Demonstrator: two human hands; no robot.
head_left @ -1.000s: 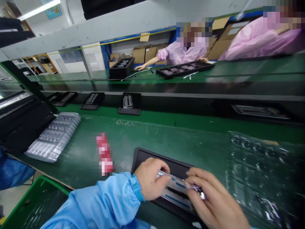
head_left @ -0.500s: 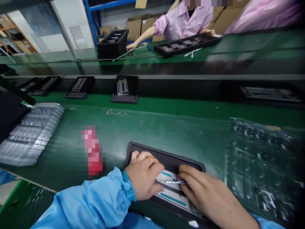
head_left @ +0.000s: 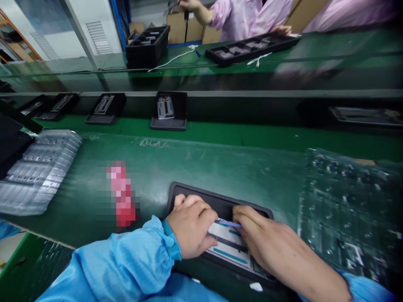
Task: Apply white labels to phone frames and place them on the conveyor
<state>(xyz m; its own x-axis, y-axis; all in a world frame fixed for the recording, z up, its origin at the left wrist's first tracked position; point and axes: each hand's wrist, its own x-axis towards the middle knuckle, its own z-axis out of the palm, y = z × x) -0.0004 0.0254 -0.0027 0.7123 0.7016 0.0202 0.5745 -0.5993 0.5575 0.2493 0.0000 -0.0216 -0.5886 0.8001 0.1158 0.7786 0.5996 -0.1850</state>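
A black shallow tray [head_left: 217,196] lies on the green bench in front of me, holding a silver phone frame [head_left: 227,244] with blue strips and a dark middle band. My left hand [head_left: 191,228] is closed over the frame's left end, thumb at the near side and fingers across the far side. A thin purplish strip [head_left: 232,224] runs between my hands along the frame's far part. My right hand [head_left: 267,235] pinches its right end above the frame; the left end meets my left fingers, and I cannot tell whether they grip it. Both hands cover parts of the frame.
Clear plastic blister trays lie left [head_left: 44,167] and right [head_left: 349,214]. A pixelated red object [head_left: 122,195] stands left of my tray. Beyond, black holders with phone frames [head_left: 165,107] line a green belt. Across it, a person in a pink sleeve [head_left: 222,12] works by a long black tray [head_left: 217,58].
The strip and my right fingertips have moved toward the frame's far edge. My left hand keeps its hold. Across the belt, the co-worker's hand has risen from the table with a dark tool.
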